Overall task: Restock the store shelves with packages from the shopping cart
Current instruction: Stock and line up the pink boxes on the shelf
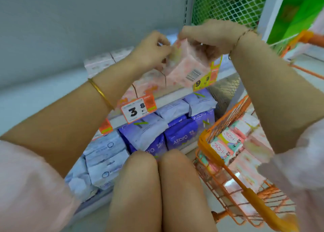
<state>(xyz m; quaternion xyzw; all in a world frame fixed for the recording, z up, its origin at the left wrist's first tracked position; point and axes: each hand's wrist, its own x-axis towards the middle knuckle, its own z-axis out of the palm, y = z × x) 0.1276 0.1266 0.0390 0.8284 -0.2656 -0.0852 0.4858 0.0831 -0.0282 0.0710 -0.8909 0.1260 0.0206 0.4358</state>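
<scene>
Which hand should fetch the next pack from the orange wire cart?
Right, probably: right hand is on the side of the orange wire cart; left hand would reach across. Both grip the pink plastic package.

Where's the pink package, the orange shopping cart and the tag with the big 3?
pink package (pixel 184 66): head view, on its pink face.
orange shopping cart (pixel 249 192): head view, on its thick top rim.
price tag with the 3 (pixel 138 109): head view, on its white middle.

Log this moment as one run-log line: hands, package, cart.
left hand: pinches pink package | right hand: grips it | package: held in front of shelved pink packs | orange cart: holds more packages
</scene>
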